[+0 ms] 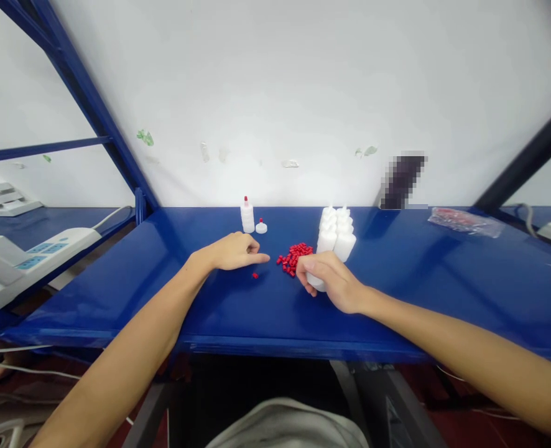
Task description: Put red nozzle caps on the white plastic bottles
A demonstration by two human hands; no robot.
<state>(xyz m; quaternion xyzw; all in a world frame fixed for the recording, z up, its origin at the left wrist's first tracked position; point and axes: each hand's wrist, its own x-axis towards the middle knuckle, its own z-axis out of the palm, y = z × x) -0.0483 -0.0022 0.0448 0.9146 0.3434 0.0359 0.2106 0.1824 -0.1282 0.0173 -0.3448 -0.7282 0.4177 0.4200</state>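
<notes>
My right hand (329, 277) is wrapped round a white bottle (316, 283), mostly hidden under the fingers, at the right side of a pile of small red caps (295, 256). Over the blue table (247, 317), my left hand (240, 251) has its thumb stretched out and its other fingers bent; nothing shows between them. One loose red cap (255, 275) lies just below that hand. Behind it stand a white bottle with a red tip (247, 216) and a low white lid with a red tip (261, 227). Several white bottles (336, 233) stand in rows behind my right hand.
A clear plastic bag with red items (466, 221) lies at the back right. A blurred dark object (402, 180) leans on the wall. Blue frame posts rise at both sides, and white power strips (46, 255) sit at the left.
</notes>
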